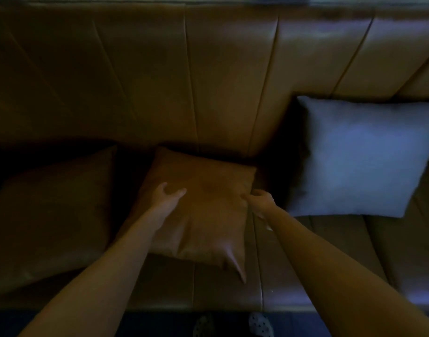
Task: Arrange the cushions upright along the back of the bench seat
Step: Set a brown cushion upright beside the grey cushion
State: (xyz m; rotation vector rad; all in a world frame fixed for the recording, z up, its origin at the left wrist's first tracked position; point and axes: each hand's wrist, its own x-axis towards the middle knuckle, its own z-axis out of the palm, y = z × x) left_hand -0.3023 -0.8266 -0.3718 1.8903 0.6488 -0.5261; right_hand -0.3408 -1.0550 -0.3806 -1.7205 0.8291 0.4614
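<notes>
A brown leather cushion [208, 205] lies flat on the bench seat [223, 288] in the middle, its far edge near the backrest [220, 81]. My left hand [168, 194] rests on the cushion's left part, fingers curled and apart. My right hand [260, 200] pinches the cushion's right edge. A second brown cushion [53, 215] lies flat to the left in deep shadow. A blue-grey cushion [361, 159] on the right leans up against the backrest.
The bench is brown padded leather with vertical seams in the backrest. The seat's front edge runs along the bottom, with dark floor and patterned footwear [259, 324] below it. Lighting is very dim.
</notes>
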